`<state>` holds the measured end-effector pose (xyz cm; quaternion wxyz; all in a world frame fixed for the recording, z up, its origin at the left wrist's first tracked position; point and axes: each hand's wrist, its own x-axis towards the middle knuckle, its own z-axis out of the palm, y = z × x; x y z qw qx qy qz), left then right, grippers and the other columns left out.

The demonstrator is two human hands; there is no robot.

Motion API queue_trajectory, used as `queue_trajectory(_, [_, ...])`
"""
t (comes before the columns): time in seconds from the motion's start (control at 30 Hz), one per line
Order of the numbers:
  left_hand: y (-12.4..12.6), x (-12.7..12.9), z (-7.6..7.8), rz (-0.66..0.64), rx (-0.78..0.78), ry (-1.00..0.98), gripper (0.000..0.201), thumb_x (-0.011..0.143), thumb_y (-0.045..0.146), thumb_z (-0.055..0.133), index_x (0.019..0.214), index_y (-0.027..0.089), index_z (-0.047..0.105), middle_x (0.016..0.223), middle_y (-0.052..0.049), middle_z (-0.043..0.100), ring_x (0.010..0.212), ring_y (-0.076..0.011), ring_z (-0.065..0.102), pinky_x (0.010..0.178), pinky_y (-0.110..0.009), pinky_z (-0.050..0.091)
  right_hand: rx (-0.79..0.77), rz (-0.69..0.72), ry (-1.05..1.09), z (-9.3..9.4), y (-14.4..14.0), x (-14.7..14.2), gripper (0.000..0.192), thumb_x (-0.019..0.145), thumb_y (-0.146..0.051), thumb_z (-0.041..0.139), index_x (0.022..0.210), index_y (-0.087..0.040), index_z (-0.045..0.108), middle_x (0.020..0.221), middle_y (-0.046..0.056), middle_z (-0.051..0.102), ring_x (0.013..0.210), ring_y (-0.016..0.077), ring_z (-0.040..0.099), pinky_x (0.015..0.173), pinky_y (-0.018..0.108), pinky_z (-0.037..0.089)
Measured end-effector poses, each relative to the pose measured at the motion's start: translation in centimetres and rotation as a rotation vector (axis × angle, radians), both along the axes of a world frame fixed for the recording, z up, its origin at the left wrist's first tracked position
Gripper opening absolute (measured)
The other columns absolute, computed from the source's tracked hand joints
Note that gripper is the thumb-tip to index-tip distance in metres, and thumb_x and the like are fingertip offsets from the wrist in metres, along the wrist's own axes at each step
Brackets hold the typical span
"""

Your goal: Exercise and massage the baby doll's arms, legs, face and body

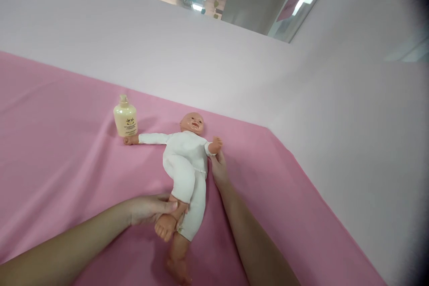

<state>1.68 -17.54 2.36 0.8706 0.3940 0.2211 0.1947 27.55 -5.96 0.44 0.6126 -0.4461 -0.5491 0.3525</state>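
The doll [186, 156], dressed in a white suit, is lying face up on the pink sheet [67, 143]. The left hand [150, 209] is gripping the doll's raised ankle, its fingers [167, 206] curling closed around it. The right hand [217, 169] is pinching the doll's sleeve cuff at the wrist. A cream pump bottle [125, 117] is standing upright, touching the doll's outstretched hand. A pale wall [234, 67] is bordering the sheet.

Left hand [149, 209], right hand [218, 170]: both showing bare, ungloved; forearms showing uncovered, sleeveless; rings, watch, wristbands not showing.
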Motion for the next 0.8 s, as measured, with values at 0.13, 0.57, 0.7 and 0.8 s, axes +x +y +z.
queue_trajectory(0.13, [0.2, -1.1, 1.4, -0.238, 0.120, 0.058, 0.056, 0.065, 0.057, 0.092, 0.100, 0.017, 0.076, 0.090, -0.005, 0.073, 0.085, -0.0224, 0.069, 0.079, -0.034, 0.053, -0.116, -0.020, 0.318, -0.2, 0.7, 0.2, 0.041, 0.081, -0.042, 0.071, 0.119, -0.028, 0.066, 0.124, 0.004, 0.074, 0.122, 0.0254, 0.067, 0.110, 0.047, 0.052])
queue_trajectory(0.57, [0.9, -1.7, 1.7, -0.689, 0.333, 0.189, 0.052, 0.056, 0.058, 0.094, 0.092, 0.023, 0.080, 0.077, -0.003, 0.071, 0.073, -0.0261, 0.068, 0.071, -0.039, 0.057, -0.300, -0.022, 0.486, -2.3, 3.0, 2.9, 0.033, 0.087, -0.055, 0.052, 0.100, -0.028, 0.065, 0.107, 0.009, 0.077, 0.109, 0.0297, 0.072, 0.098, 0.049, 0.060])
queue_trajectory(0.7, [0.7, -1.5, 1.2, -0.707, 0.334, 0.211, 0.054, 0.057, 0.068, 0.090, 0.083, 0.022, 0.077, 0.078, -0.002, 0.068, 0.072, -0.0233, 0.063, 0.072, -0.037, 0.054, -0.314, 0.025, 0.454, -2.2, 2.8, 3.2, 0.037, 0.088, -0.060, 0.052, 0.100, -0.027, 0.065, 0.101, 0.009, 0.077, 0.109, 0.0317, 0.072, 0.099, 0.051, 0.059])
queue_trajectory(0.8, [0.4, -1.3, 1.7, -0.571, 0.295, 0.189, 0.057, 0.060, 0.071, 0.088, 0.087, 0.022, 0.075, 0.078, -0.002, 0.067, 0.072, -0.0213, 0.061, 0.073, -0.035, 0.051, -0.315, 0.034, 0.446, -1.9, 2.3, 3.0, 0.039, 0.088, -0.059, 0.052, 0.103, -0.025, 0.063, 0.098, 0.009, 0.077, 0.108, 0.0313, 0.072, 0.099, 0.050, 0.059])
